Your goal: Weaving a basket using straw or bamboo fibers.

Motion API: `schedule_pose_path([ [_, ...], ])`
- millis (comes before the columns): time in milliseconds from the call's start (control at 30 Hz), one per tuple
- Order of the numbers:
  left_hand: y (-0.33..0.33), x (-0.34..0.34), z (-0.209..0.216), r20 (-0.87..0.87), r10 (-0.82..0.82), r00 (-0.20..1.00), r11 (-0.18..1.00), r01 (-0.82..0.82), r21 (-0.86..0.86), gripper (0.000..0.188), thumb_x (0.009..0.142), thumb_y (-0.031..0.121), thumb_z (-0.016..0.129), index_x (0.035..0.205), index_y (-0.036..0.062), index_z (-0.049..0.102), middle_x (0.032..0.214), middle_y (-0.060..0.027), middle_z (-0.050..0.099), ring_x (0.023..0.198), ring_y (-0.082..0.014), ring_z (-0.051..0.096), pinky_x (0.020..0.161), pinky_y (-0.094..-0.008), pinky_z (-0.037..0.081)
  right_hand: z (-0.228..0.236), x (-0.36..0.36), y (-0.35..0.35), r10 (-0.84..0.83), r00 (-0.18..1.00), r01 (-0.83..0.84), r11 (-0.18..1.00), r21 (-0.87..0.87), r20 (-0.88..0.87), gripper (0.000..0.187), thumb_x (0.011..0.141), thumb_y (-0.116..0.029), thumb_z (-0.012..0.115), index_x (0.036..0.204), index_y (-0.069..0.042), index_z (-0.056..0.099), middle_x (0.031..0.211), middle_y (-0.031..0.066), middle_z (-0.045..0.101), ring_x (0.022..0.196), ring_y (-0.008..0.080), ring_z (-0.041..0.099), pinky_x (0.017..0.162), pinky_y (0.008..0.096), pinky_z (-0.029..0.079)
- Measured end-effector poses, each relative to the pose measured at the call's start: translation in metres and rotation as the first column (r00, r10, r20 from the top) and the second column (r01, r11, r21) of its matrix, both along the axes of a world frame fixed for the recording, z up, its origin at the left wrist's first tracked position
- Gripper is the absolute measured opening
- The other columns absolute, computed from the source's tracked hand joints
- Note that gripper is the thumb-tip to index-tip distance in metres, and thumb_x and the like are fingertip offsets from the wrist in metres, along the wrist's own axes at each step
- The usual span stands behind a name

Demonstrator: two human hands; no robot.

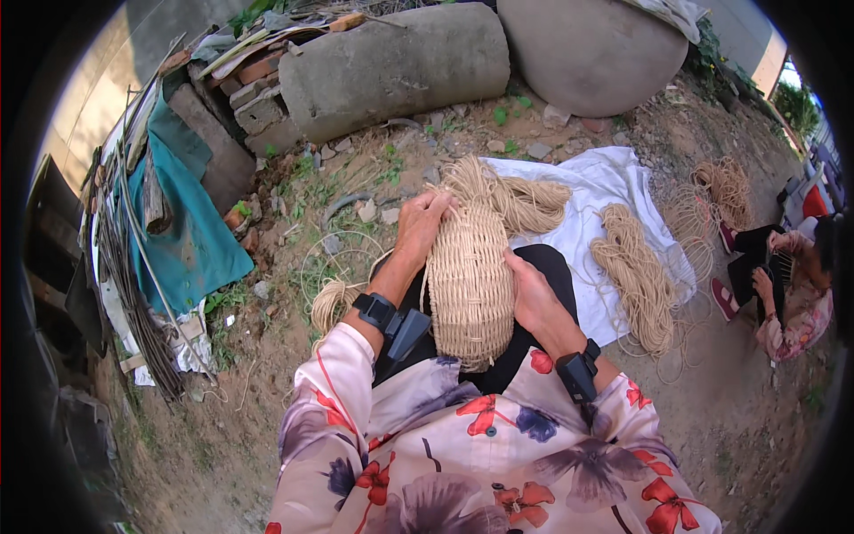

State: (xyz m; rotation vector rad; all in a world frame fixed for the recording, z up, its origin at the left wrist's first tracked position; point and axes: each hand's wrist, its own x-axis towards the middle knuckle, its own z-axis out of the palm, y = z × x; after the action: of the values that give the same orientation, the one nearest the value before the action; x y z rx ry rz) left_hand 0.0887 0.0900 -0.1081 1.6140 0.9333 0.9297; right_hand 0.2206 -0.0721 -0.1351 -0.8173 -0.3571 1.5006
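Note:
A pale, tightly woven cord basket point(471, 285) rests upright on my lap between my knees. My left hand point(422, 227) is closed at its far left corner, fingertips pinched at the rim; any single strand between them is too small to make out. Along the basket's right side, my right hand point(538, 298) grips the wall, thumb on the near face and fingers partly hidden behind. Just beyond the rim lies a thick bundle of tan cord point(525, 203). Loose coils of cord point(334, 298) sit on the ground left of my knee.
To the right, a white cloth point(614, 178) bears a skein of cord point(636, 276), with more cord point(725, 187) beyond. Another person point(792, 285) sits at far right. Concrete cylinders point(400, 67) and bricks line the back. A teal sheet point(182, 196) and sticks stand left.

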Motion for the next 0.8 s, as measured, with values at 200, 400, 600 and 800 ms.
schedule_pose_path([
  [200, -0.003, -0.013, 0.007, -0.041, -0.081, 0.996, 0.99, 0.085, 0.114, 0.024, 0.089, 0.026, 0.062, 0.09, 0.0018, 0.066, 0.073, 0.0003, 0.058, 0.068, -0.0108, 0.049, 0.065, -0.0261, 0.04, 0.004, -0.002, -0.003, -0.019, 0.998, 0.018, 1.0, 0.023, 0.057, 0.043, 0.1, -0.027, 0.043, 0.13, 0.003, 0.047, 0.127, 0.0125, 0.057, 0.115, 0.0215, 0.056, 0.101, 0.0371, 0.043],
  [400, -0.017, -0.02, 0.011, -0.19, -0.113, 0.975, 0.974, 0.147, 0.174, 0.028, 0.084, 0.026, 0.068, 0.1, 0.004, 0.065, 0.096, -0.0047, 0.057, 0.088, -0.0157, 0.055, 0.08, -0.0297, 0.046, 0.0, 0.002, -0.002, -0.008, 0.999, 0.007, 0.999, 0.032, 0.039, 0.041, 0.1, -0.026, 0.042, 0.129, 0.003, 0.048, 0.126, 0.0124, 0.058, 0.114, 0.0213, 0.058, 0.1, 0.0367, 0.044],
  [600, -0.027, -0.024, 0.008, -0.315, -0.106, 0.943, 0.932, 0.205, 0.3, 0.043, 0.075, 0.031, 0.072, 0.11, 0.0103, 0.062, 0.117, -0.0133, 0.051, 0.119, -0.0325, 0.042, 0.106, -0.0432, 0.029, -0.007, 0.006, 0.002, -0.008, 1.0, 0.008, 1.0, 0.02, 0.015, 0.041, 0.1, -0.026, 0.041, 0.129, 0.003, 0.048, 0.126, 0.0125, 0.058, 0.114, 0.0217, 0.058, 0.099, 0.0374, 0.045],
  [800, -0.026, -0.023, 0.003, -0.31, -0.133, 0.941, 0.935, 0.223, 0.277, 0.039, 0.075, 0.028, 0.07, 0.109, 0.0109, 0.062, 0.118, -0.0154, 0.05, 0.122, -0.0349, 0.04, 0.114, -0.0487, 0.015, -0.011, 0.007, 0.005, -0.028, 1.0, 0.028, 0.999, -0.016, 0.001, 0.04, 0.1, -0.026, 0.042, 0.128, 0.002, 0.048, 0.126, 0.0124, 0.058, 0.112, 0.0219, 0.059, 0.099, 0.0377, 0.045],
])
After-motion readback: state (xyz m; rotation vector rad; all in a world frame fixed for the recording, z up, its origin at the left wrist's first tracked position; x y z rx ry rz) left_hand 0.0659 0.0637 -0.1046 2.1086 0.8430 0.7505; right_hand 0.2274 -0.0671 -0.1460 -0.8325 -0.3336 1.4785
